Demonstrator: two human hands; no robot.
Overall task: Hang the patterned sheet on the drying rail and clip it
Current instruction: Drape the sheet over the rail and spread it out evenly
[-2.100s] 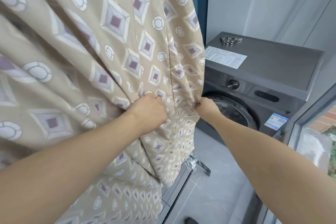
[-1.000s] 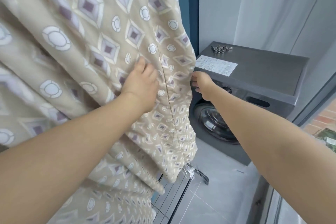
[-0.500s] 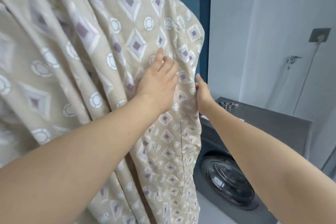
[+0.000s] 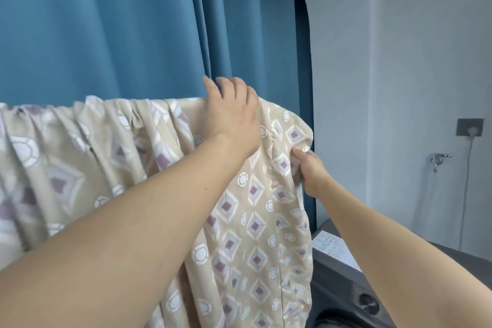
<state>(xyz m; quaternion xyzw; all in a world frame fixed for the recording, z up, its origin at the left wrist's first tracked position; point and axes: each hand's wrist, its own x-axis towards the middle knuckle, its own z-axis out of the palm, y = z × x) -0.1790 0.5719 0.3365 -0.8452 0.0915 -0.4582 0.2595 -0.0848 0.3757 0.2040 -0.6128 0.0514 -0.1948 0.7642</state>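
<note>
- Since the earlier frame, the left hand (image 4: 234,114) has been raised from the face of the cloth to its top fold, and the view has been tilted upward, so that far more of the curtain is seen and less of the washing machine.
- In the head view, the patterned sheet (image 4: 253,208) is draped over a horizontal line at mid-height; the rail itself is hidden beneath the cloth. The fabric is soft and beige, printed with mauve-centred diamonds and white rings, and is gathered in loose vertical pleats to the left.
- The left hand is laid over the top fold, with its fingers bent over the far side; whether the cloth is actually gripped cannot be told.
- The sheet's right edge is pinched by the right hand (image 4: 310,168), thumb on the near face, the fingers curled behind.
- Behind, a matte blue curtain (image 4: 119,29) is hung in broad folds.
- At lower right, the smooth grey top of a washing machine (image 4: 343,282) is seen, with a white printed label on it.
- A grey wall socket (image 4: 470,127) and a metal tap (image 4: 439,158) are mounted on the pale wall.
</note>
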